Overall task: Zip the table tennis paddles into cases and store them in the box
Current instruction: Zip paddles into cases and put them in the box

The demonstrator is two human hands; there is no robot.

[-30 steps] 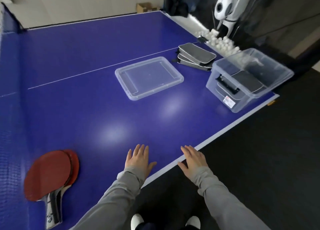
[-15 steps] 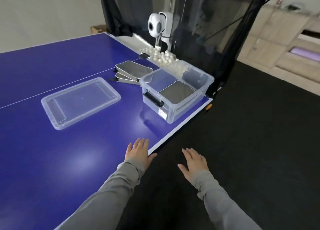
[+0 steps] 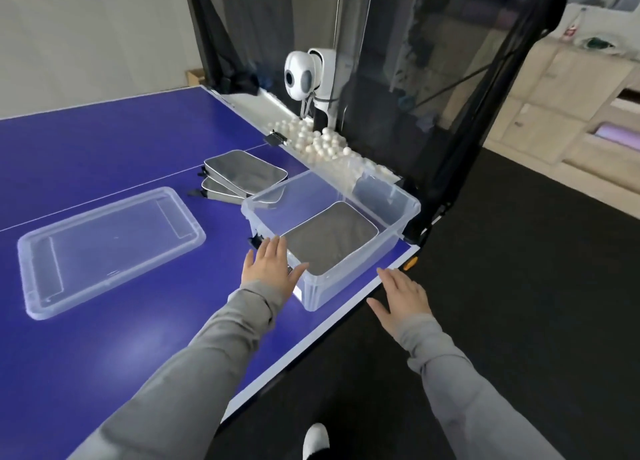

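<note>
Both hands moved forward since half a second ago: left hand (image 3: 268, 269) went from the bench edge up to the near wall of the box (image 3: 360, 269), right hand (image 3: 403, 297) now level with the bench's white edge line. Left fingers (image 3: 273, 251) spread and straight, gripping nothing; contact with the box wall likely, but can't confirm from this angle. Right fingers (image 3: 393, 277) also spread, hovering off the bench (image 3: 104, 338) over dark floor, holding nothing.

Box is clear plastic, lid off, sitting at the bench corner. One grey zipped case (image 3: 329, 241) with pale piping lies flat inside it. Two more cases (image 3: 242, 175), same grey, stacked on the bench just behind the box. Clear lid (image 3: 104, 248) lies flat, well left of the box. White balls (image 3: 318, 144) piled in the tray beyond, under a white ball machine (image 3: 308, 75).
</note>
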